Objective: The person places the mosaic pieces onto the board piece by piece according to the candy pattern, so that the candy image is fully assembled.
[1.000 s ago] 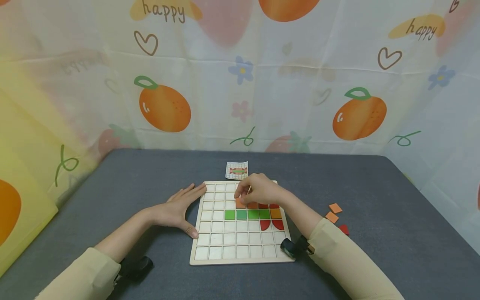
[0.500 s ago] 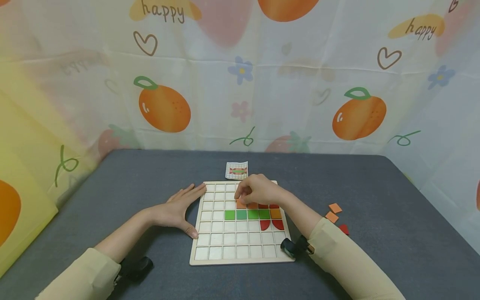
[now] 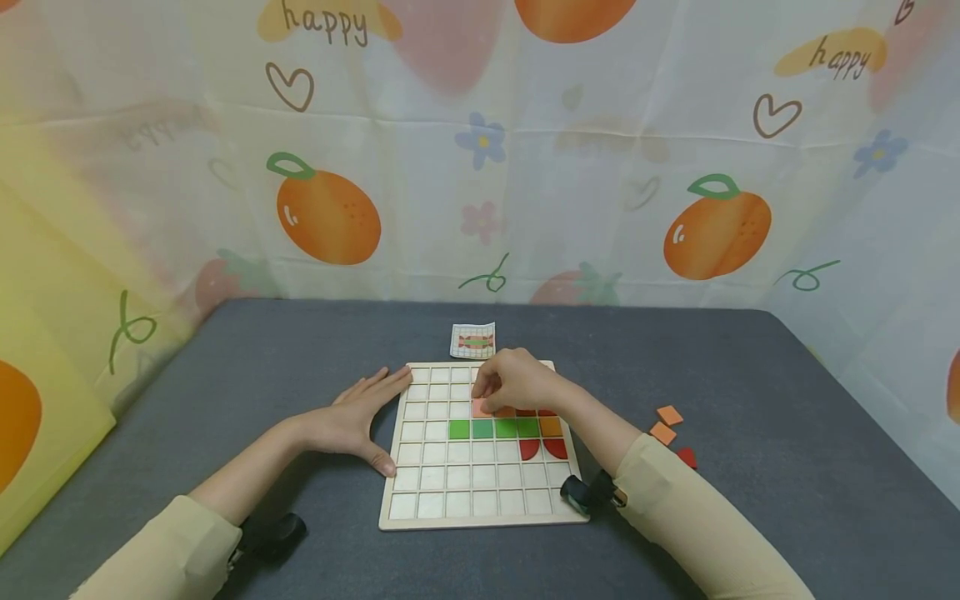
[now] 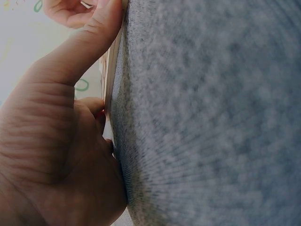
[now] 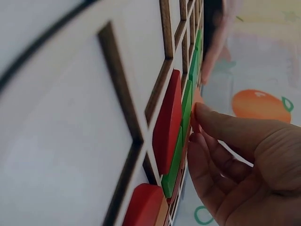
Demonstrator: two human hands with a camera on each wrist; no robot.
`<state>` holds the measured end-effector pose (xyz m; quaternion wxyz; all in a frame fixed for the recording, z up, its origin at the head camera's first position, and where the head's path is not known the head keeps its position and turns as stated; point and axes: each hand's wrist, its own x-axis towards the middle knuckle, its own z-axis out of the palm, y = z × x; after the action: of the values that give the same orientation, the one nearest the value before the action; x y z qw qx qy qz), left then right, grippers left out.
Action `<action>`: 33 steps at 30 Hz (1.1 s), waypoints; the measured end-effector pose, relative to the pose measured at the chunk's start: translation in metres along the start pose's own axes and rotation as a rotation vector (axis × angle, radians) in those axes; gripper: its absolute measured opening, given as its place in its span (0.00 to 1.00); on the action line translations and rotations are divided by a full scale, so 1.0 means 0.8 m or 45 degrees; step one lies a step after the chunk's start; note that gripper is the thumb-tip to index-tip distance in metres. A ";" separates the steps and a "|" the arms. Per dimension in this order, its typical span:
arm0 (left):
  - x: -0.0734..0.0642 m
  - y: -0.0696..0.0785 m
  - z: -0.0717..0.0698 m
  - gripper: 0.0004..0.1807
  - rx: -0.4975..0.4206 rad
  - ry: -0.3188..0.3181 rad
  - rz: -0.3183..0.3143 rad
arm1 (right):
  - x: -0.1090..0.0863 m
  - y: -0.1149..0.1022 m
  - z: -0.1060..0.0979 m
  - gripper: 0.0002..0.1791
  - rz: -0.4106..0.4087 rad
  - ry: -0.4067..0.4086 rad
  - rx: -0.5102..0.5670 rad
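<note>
A white grid board (image 3: 442, 505) with a pale wooden frame lies on the dark grey table. My left hand (image 3: 352, 422) is spread at its left edge, thumb low and fingertips near the upper corner. Over the board, my right hand (image 3: 522, 382) pinches an orange square tile (image 3: 480, 408) between thumb and fingers, right at a cell above the green row. In the right wrist view the orange tile (image 5: 198, 97) stands slightly tilted out of the grid. Green tiles (image 3: 506, 428), an orange-yellow tile (image 3: 551, 427) and red rounded tiles (image 3: 555, 449) sit in nearby cells.
Beyond the board lies a small pattern card (image 3: 473, 341) with a coloured grid picture. Two loose orange tiles (image 3: 670, 416) and a red piece (image 3: 687, 457) lie to the right, beside the right sleeve (image 3: 675, 500). A printed curtain (image 3: 420, 208) hangs behind the table.
The pinched orange tile has tilted a little and looks paler, with the right fingers shifting very slightly right. The left hand keeps its place at the board's edge.
</note>
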<state>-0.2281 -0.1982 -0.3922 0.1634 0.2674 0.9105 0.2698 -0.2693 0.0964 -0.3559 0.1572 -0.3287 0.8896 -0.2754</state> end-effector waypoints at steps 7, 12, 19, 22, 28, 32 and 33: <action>-0.001 0.001 -0.001 0.71 -0.001 0.005 0.005 | 0.000 -0.001 0.000 0.06 -0.020 0.003 -0.019; -0.001 0.003 -0.001 0.71 -0.004 0.000 0.001 | -0.001 -0.002 -0.004 0.08 -0.017 0.020 -0.004; 0.000 0.004 -0.001 0.72 -0.001 -0.006 -0.001 | -0.009 -0.002 -0.021 0.10 -0.025 0.072 0.017; 0.000 0.003 0.000 0.72 -0.001 -0.007 -0.003 | -0.014 0.001 -0.029 0.10 -0.008 0.088 0.025; 0.000 0.001 -0.001 0.72 0.001 -0.001 0.000 | -0.026 0.014 -0.043 0.12 0.049 0.104 0.033; 0.000 0.000 0.000 0.72 0.005 0.003 0.002 | -0.036 0.027 -0.052 0.14 0.062 0.089 0.022; 0.000 0.000 0.000 0.72 0.005 0.003 0.003 | -0.039 0.030 -0.054 0.14 0.066 0.085 0.020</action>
<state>-0.2277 -0.1983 -0.3922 0.1615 0.2685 0.9109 0.2686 -0.2781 0.1494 -0.3322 0.1371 -0.2950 0.9003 -0.2893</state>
